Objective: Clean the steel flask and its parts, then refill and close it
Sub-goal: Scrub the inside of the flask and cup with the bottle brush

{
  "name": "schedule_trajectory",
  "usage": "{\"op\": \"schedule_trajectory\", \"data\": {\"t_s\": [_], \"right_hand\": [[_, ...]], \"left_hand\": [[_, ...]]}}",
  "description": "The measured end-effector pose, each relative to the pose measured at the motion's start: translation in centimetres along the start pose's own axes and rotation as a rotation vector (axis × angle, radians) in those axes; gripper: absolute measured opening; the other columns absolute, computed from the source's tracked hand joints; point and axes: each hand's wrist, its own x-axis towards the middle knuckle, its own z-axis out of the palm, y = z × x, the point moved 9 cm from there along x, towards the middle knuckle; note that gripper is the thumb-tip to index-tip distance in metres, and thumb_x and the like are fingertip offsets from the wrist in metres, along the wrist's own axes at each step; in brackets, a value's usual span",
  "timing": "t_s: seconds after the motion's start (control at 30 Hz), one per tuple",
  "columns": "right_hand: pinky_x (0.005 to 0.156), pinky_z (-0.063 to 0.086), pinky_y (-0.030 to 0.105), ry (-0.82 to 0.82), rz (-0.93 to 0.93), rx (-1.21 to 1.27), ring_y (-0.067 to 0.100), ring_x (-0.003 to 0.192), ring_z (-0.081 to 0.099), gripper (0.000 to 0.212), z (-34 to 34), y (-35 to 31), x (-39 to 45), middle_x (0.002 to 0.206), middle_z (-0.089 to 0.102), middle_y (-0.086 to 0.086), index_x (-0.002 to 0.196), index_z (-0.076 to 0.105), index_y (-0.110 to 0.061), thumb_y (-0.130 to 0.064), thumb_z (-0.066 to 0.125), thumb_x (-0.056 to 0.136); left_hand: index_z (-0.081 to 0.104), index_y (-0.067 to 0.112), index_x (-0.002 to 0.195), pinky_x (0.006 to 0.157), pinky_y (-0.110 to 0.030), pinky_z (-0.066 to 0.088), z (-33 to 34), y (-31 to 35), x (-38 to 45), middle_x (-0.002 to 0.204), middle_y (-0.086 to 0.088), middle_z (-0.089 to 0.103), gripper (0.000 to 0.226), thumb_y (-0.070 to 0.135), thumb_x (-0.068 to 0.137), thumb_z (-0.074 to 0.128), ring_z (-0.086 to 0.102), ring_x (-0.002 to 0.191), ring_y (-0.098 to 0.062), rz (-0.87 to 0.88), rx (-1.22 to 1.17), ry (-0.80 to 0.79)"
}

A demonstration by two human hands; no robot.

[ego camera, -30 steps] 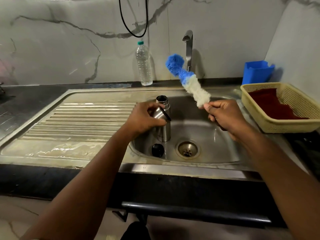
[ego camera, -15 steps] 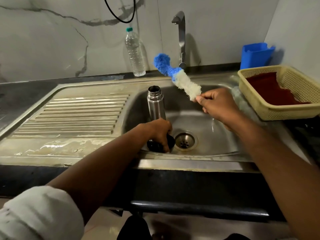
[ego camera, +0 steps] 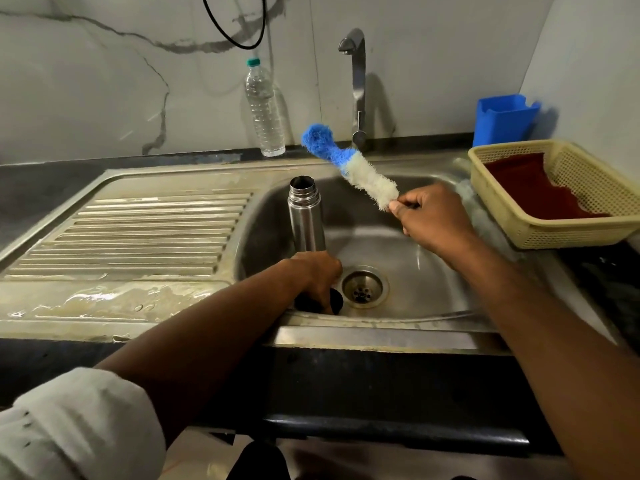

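Grey-veined marble wall (ego camera: 104, 81) behind; black cable loop (ego camera: 235, 36) hanging; dark stone counter (ego camera: 41, 185); steel tap (ego camera: 356, 81).

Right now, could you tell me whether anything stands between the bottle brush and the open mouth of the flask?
Nothing visible does. The bottle brush, held by the right hand, is up and to the right of the flask, whose uncapped mouth faces upward. The left hand is low at the flask's base, by a black part.

No readable text anywhere I look. The plastic bottle (ego camera: 264, 109) by the wall carries no legible label; the steel flask (ego camera: 306, 216) in my sink shows no brand, number or mark.
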Motion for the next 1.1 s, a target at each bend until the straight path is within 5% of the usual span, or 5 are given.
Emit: {"op": "schedule_trajectory", "data": {"t_s": [0.23,0.57,0.83,1.1], "right_hand": [[0.077,0.061,0.045,0.034,0.043,-0.025,0.022,0.072,0.071,0.018,-0.5,0.1,-0.1,0.068,0.071,-0.002,0.092,0.079,-0.023,-0.034,0.065,0.096],[0.073,0.057,0.031,0.170,0.013,-0.123,0.013,0.076,0.067,0.016,-2.1,0.0,-0.1,0.085,0.074,-0.002,0.104,0.079,-0.019,-0.019,0.065,0.097],[0.077,0.058,0.032,0.282,0.008,-0.205,0.014,0.077,0.068,0.017,-4.3,-1.6,-1.1,0.089,0.078,0.001,0.104,0.081,-0.016,-0.014,0.071,0.091],[0.081,0.046,0.036,0.355,-0.040,-0.776,0.033,0.099,0.067,0.025,-11.8,-7.5,0.5,0.106,0.074,0.004,0.108,0.079,-0.031,-0.023,0.065,0.090]], "left_hand": [[0.066,0.023,0.126,0.091,-0.035,0.055,-2.2,-0.6,-0.5,0.114,0.005,0.064,0.078,0.049,0.060,0.100,0.063,0.107,-0.020,0.020,-0.121,0.088],[0.073,0.021,0.112,0.083,-0.030,0.060,-11.9,-1.8,-2.5,0.087,0.009,0.074,0.041,0.041,0.080,0.090,0.070,0.082,-0.003,0.066,-0.679,0.773],[0.074,0.023,0.113,0.078,-0.034,0.062,-12.9,-1.1,-3.1,0.085,0.013,0.070,0.034,0.035,0.084,0.086,0.066,0.073,-0.002,0.168,-0.756,1.047],[0.069,0.022,0.128,0.084,-0.036,0.060,-13.5,-0.5,-3.9,0.108,0.008,0.071,0.047,0.033,0.086,0.085,0.065,0.089,-0.008,0.288,-0.671,1.120]]}}
